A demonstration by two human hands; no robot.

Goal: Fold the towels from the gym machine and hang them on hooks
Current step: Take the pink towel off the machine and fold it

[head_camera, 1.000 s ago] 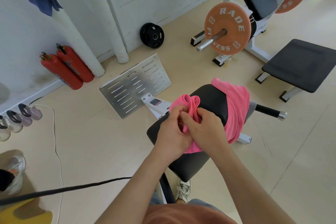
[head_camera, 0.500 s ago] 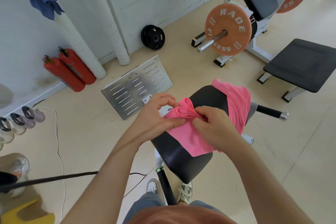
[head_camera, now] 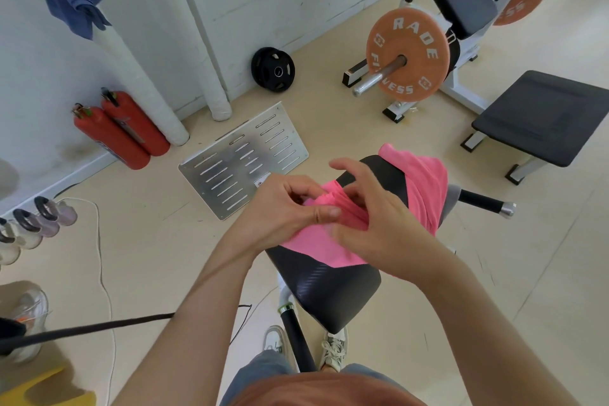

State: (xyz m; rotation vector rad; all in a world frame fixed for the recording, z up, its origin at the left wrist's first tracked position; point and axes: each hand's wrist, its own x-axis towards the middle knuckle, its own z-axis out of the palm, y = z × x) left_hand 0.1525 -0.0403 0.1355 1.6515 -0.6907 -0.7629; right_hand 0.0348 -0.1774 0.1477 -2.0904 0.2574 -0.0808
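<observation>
Plain bright pink cloth towel [head_camera: 316, 247]; black padded seat [head_camera: 329, 290] with fine carbon-weave pattern; round orange weight plate [head_camera: 408, 56] with white lettering; red cylinder fire extinguishers [head_camera: 122, 132]; blue hanging cloth [head_camera: 72, 0]; silver slotted metal plate [head_camera: 244, 158].

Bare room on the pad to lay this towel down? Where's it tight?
Free: near end of the pad, between the towel and the front rim. Also a narrow black strip between that towel and the draped towel. Crowded: the middle, under the left hand and right hand; the far end is covered by the draped towel.
</observation>
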